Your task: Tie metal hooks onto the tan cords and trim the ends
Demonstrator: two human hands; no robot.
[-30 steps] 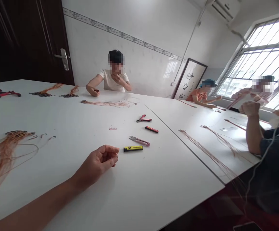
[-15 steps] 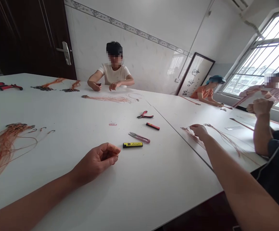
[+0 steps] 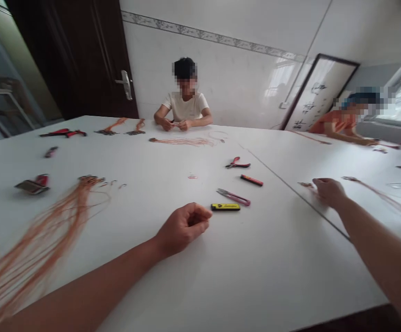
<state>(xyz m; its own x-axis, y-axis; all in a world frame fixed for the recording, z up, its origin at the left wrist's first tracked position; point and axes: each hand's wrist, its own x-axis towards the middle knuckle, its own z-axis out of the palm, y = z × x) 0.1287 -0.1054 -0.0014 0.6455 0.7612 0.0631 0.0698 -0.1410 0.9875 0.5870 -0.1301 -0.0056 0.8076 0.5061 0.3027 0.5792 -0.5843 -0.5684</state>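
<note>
Strand bundle [image 3: 304,184]: end just left of right hand [image 3: 329,192], nearer one; long axis partly hidden. Left hand [image 3: 185,227] well apart. Both grips narrow; cannot tell contents.

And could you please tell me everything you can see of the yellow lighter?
The yellow lighter is slim and straight, apparently plastic, with a black body and a yellow label whose dark print is too blurred to read. Unlit, it lies flat on the white table, just nearer the camera than the snips. The left hand is at its left end; I cannot tell whether they touch.
</note>
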